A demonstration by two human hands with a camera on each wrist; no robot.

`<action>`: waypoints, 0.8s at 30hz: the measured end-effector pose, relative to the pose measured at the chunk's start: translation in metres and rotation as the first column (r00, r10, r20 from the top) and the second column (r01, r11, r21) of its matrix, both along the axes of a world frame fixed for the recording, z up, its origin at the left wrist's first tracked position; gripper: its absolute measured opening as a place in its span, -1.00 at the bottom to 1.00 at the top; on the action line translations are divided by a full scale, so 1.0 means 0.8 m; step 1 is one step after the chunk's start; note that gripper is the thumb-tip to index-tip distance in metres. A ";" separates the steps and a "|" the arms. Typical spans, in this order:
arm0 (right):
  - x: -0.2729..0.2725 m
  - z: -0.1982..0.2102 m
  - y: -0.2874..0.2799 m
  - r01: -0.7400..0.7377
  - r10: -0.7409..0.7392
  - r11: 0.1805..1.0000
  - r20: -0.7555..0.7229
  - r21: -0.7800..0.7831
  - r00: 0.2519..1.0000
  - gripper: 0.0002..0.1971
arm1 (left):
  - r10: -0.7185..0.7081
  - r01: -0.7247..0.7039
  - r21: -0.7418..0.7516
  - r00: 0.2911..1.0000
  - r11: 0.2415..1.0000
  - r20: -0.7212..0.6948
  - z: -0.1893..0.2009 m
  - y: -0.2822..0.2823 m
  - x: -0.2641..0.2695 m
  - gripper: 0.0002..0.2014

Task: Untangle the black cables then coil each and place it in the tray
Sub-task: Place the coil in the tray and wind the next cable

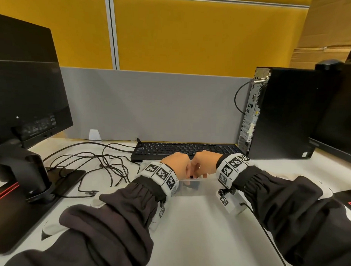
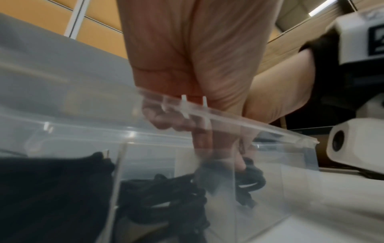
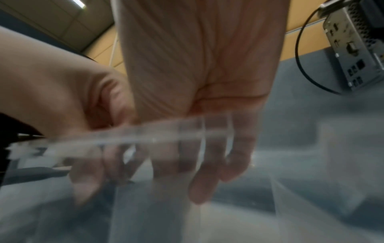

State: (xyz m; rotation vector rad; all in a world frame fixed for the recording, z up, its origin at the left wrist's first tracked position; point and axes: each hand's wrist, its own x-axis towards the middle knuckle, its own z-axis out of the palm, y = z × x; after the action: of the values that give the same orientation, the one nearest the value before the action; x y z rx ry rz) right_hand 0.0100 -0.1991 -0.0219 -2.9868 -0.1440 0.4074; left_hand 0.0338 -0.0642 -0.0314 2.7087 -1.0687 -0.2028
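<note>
A clear plastic tray [image 1: 200,192] stands in front of the keyboard, and both hands reach down into it side by side. My left hand [image 1: 184,170] has its fingers curled on a small coiled black cable [image 2: 251,178], seen through the tray wall [image 2: 290,164]. My right hand [image 1: 201,169] hangs over the same compartment with fairly straight fingers [image 3: 201,184], holding nothing I can see. Another black coil [image 2: 162,190] lies in the neighbouring compartment. Loose tangled black cables [image 1: 102,166] sprawl on the desk to the left. The right wrist view is blurred.
A black keyboard [image 1: 182,149] lies just behind the tray. A monitor on its stand [image 1: 30,167] fills the left side and a black PC tower [image 1: 280,112] stands at the right. White desk surface [image 1: 197,233] stretches in front of the tray.
</note>
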 end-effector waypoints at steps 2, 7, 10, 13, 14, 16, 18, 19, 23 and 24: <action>0.000 0.001 0.001 -0.008 0.008 1.000 -0.015 -0.018 1.000 -0.80 | -0.006 0.005 0.025 1.000 1.000 0.024 0.001 -0.003 -0.001 -0.97; -0.003 0.002 0.002 -0.010 0.010 1.000 -0.016 -0.025 1.000 -0.75 | 0.036 -0.033 0.076 0.999 0.997 -0.039 0.000 -0.008 0.004 -0.75; -0.003 0.001 0.001 -0.004 0.004 1.000 -0.010 -0.019 1.000 -0.74 | 0.068 -0.067 0.055 0.997 0.996 -0.025 -0.003 -0.011 0.004 -0.78; -0.006 0.001 -0.001 -0.005 0.004 1.000 -0.021 -0.019 1.000 -0.72 | 0.071 -0.071 0.017 0.997 0.997 -0.004 -0.001 -0.011 0.004 -0.89; -0.007 0.000 -0.001 -0.010 0.010 1.000 -0.023 -0.020 1.000 -0.71 | 0.062 -0.062 0.011 0.998 0.998 0.007 0.000 -0.010 0.004 -0.92; -0.008 -0.002 -0.004 -0.019 0.019 1.000 -0.020 -0.002 1.000 -0.71 | 0.029 -0.029 0.011 0.999 1.000 0.017 0.001 -0.008 0.006 -0.92; -0.008 -0.003 -0.006 -0.017 0.017 1.000 -0.015 0.016 1.000 -0.71 | 0.011 -0.011 0.014 1.000 1.000 0.015 -0.001 -0.005 0.005 -0.89; -0.007 -0.004 -0.005 -0.012 0.012 1.000 -0.010 0.017 1.000 -0.71 | 0.010 -0.011 0.015 1.000 1.000 0.023 -0.003 -0.004 0.005 -0.89; -0.011 -0.006 0.001 0.020 -0.020 1.000 0.022 0.009 1.000 -0.72 | 0.023 -0.023 0.008 0.998 1.000 0.055 -0.003 -0.003 0.000 -0.88; -0.012 -0.006 0.003 0.024 -0.024 1.000 0.037 0.001 0.999 -0.73 | 0.021 -0.021 0.000 0.999 1.000 0.040 -0.003 -0.001 -0.001 -0.87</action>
State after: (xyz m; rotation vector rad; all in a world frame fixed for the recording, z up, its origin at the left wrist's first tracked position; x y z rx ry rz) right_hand 0.0001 -0.1965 -0.0263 -2.9938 -0.1118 0.3502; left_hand 0.0331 -0.0654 -0.0339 2.7346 -1.0509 -0.1456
